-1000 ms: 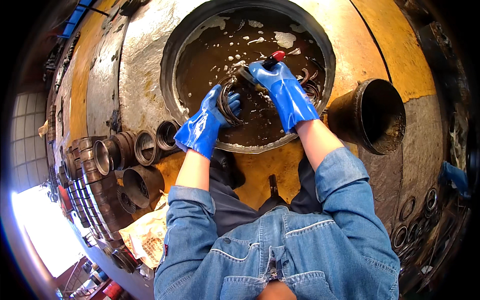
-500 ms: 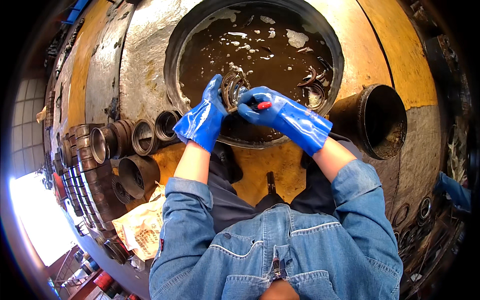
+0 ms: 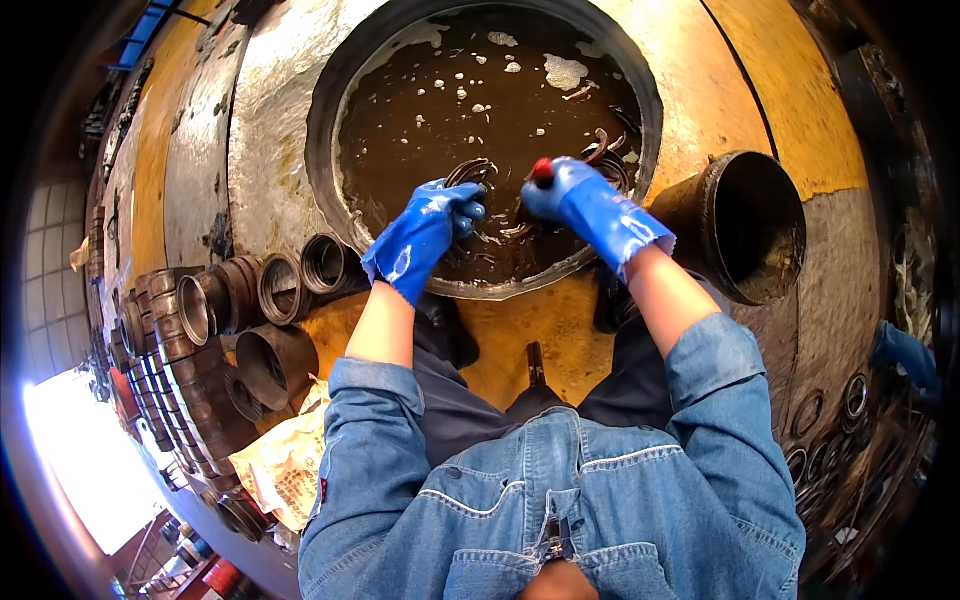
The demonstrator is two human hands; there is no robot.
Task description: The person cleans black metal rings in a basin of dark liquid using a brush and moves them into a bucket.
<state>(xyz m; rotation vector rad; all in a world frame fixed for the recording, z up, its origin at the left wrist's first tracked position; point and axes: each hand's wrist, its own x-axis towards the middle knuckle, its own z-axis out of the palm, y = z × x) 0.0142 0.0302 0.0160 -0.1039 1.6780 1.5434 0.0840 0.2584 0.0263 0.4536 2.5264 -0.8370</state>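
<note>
My left hand (image 3: 428,218) curls its fingers around metal rings (image 3: 466,170) over dark liquid (image 3: 400,160) in a tub (image 3: 325,130), while my right hand (image 3: 566,190) grips a red handle (image 3: 543,168), fingers closed.

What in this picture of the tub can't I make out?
All in the head view:
Tub: bottom hidden by murky liquid; far rim cut off by top edge.
Rings: partly hidden by left hand.
Tool: mostly hidden by right hand.
Bucket: depths lost in shadow.

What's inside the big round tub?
Brown liquid with pale foam, and curved pieces toward the right. The left hand holds rings there. The murky liquid hides the bottom.
</note>
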